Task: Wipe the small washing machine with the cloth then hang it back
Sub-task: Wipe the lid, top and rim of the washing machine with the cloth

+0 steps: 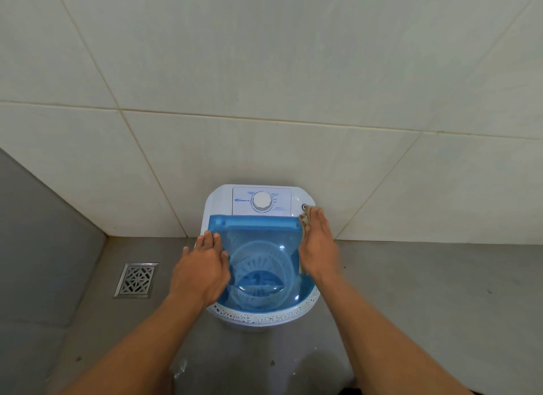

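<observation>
A small white washing machine (296,197) with a see-through blue lid (258,247) stands on the floor against the tiled wall. A round white dial (262,201) sits on its back panel. My left hand (202,268) lies flat on the lid's left edge, fingers spread, holding nothing. My right hand (318,247) presses a tan cloth (305,216) flat against the machine's right rim, near a small dark knob (304,207). Most of the cloth is hidden under the palm.
A square metal floor drain (136,279) is set in the grey floor to the left. Cream wall tiles (264,100) rise right behind the machine. A wet patch (188,368) shines on the floor in front of it.
</observation>
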`<state>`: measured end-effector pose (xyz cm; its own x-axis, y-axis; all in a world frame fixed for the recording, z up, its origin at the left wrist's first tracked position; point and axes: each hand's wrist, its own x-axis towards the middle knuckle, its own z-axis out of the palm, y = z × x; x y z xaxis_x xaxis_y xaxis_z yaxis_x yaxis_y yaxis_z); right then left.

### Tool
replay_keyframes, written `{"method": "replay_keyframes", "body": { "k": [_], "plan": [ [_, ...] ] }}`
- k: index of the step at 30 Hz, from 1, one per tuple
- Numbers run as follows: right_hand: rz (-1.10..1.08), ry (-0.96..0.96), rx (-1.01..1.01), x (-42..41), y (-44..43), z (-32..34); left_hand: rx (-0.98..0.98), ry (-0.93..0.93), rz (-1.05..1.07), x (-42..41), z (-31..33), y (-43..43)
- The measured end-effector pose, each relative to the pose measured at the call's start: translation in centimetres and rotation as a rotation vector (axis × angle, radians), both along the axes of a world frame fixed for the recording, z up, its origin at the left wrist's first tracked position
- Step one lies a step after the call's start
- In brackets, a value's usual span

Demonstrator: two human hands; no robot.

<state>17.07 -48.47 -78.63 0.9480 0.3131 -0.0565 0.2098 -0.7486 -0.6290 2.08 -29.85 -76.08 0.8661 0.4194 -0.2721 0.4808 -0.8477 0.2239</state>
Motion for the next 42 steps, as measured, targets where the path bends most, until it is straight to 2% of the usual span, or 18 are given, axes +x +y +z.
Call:
{"method": "replay_keyframes", "body": {
  "k": [4, 11, 18, 23, 33, 40, 42],
  "plan": [
    [0.016, -0.031, -0.028, -1.6, -0.8, 0.0, 0.016, -0.005, -0.013, 0.1, 0.3, 0.0],
    [0.054, -0.161, -0.200, -4.3, 1.1, 0.3, -0.004, 0.002, 0.002, 0.1, 0.2, -0.1],
    [0.365, -0.226, -0.238, -6.5, 6.5, 0.6, 0.002, 0.002, -0.007, 0.1, 0.7, -0.2],
    [0.539, -0.279, -0.242, -5.8, 4.9, -0.1, -0.006, 0.006, -0.010, 0.0, 0.5, 0.0],
    [0.263, -0.170, -0.194, -2.7, 1.1, 0.3, -0.014, 0.021, -0.021, 0.1, 0.5, 0.2],
    [-0.079, -0.078, -0.084, -3.0, 1.0, 0.1, -0.031, 0.026, -0.017, 0.0, 0.6, 0.5],
    [-0.125, -0.094, -0.117, -3.6, 1.4, 0.2, -0.032, 0.027, -0.023, 0.2, 0.7, 0.6]
  ]
}}
